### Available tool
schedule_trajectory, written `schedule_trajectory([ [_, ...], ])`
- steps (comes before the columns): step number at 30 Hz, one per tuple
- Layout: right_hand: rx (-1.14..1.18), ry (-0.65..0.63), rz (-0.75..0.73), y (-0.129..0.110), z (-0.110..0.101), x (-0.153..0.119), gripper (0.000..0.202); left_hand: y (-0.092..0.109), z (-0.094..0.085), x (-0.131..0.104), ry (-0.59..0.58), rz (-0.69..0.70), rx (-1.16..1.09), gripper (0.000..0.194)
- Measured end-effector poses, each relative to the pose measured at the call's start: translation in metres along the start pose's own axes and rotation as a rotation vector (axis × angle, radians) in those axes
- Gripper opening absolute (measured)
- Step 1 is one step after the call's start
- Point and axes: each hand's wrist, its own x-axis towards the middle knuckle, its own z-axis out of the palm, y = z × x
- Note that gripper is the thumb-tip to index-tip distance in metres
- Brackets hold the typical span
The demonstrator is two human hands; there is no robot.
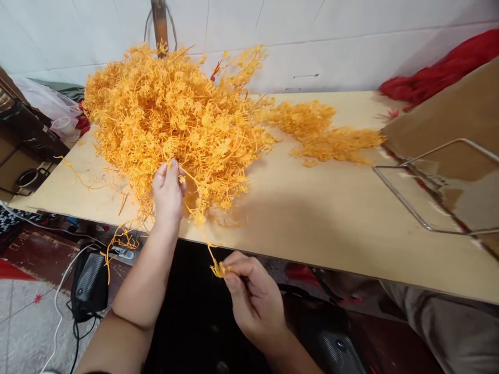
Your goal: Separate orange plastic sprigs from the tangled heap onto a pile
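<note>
A large heap of yellow-orange artificial flower sprigs (183, 114) lies tangled on the left half of the table. My left hand (169, 189) is at the heap's front edge, its fingers closed in a pinch on thin orange stems. Nearer to me, in front of the table edge, my right hand (253, 296) pinches the end of a yellow flower sprig (219, 268) between thumb and fingers. A thin stem runs from that end up toward the heap. The fingertips of my left hand are partly hidden among the flowers.
Smaller yellow sprigs (335, 143) lie right of the heap on the wooden table (312, 208). A cardboard box (448, 119) with a metal wire frame (423, 221) stands at the right, red material (463, 65) behind it. Loose orange stems (120, 240) hang over the front edge.
</note>
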Motion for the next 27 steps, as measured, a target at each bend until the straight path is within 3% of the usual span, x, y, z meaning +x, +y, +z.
schedule_trajectory([
  [5,-0.028,0.039,-0.065,-0.012,-0.007,-0.006,0.014,-0.007,0.016,0.002,-0.039,0.06,0.044,0.03],
  [8,-0.016,-0.097,-0.086,-0.027,-0.016,-0.015,0.01,-0.01,0.015,0.018,0.026,0.154,0.041,0.031],
  [10,0.007,-0.189,-0.055,-0.031,-0.021,-0.019,0.011,-0.008,0.012,0.027,0.084,0.173,0.022,0.031],
  [12,0.044,-0.143,0.056,-0.026,-0.026,-0.016,0.012,-0.004,0.011,0.029,0.073,0.133,0.022,0.029],
  [15,0.268,0.017,0.301,-0.01,-0.034,0.003,0.014,0.004,0.015,0.017,-0.022,0.021,0.043,0.026],
  [18,0.481,0.065,0.437,0.001,-0.044,0.027,0.014,0.007,0.016,0.004,-0.07,-0.069,0.056,0.026],
  [21,0.452,0.128,0.459,0.005,-0.051,0.049,0.016,0.007,0.011,-0.001,-0.115,-0.117,0.065,0.026],
  [24,0.356,0.228,0.39,0.011,-0.051,0.069,0.016,0.006,0.007,-0.002,-0.148,-0.142,0.073,0.027],
  [27,0.219,0.156,0.336,0.019,-0.046,0.086,0.016,0.006,0.007,-0.005,-0.162,-0.15,0.089,0.026],
])
